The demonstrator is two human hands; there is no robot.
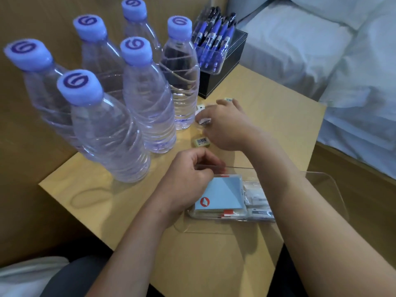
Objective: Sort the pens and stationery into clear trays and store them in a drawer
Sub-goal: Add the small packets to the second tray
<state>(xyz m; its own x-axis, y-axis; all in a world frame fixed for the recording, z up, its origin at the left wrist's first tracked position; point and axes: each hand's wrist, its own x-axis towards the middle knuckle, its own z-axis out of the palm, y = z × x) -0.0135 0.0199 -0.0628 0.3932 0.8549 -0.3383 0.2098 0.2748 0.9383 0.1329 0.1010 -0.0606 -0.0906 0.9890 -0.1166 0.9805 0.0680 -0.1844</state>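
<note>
1. Head view, only angle there is. The clear tray (327, 181) sits near the front edge of the small wooden table (278, 116), right under the forearms, probably so every item is a short hop away. A blue sticky note pad (220, 194) and some white packets (257, 200) already lie in it.

2. The left hand (188, 179) is curled over the tray's far left corner, fingers bent in around the rim. Looks like it's steadying the tray; can't tell if it's pinching anything else.

3. The right hand (227, 125) reaches out past the tray, fingers closed around a small white wrapped eraser (203, 121), which sits right at the fingertips beside the water bottles (111, 116). I'd guess it's mid-pickup.

4. Loose stuff to go: a yellowish eraser (201, 140) with a barcode lies just beside the right hand, between both hands, and two more small pieces peek out past the knuckles.

5. The blue pens (211, 37) already stand in another clear tray (211, 70) atop a black box (222, 78) at the back. No drawer visible.
</note>
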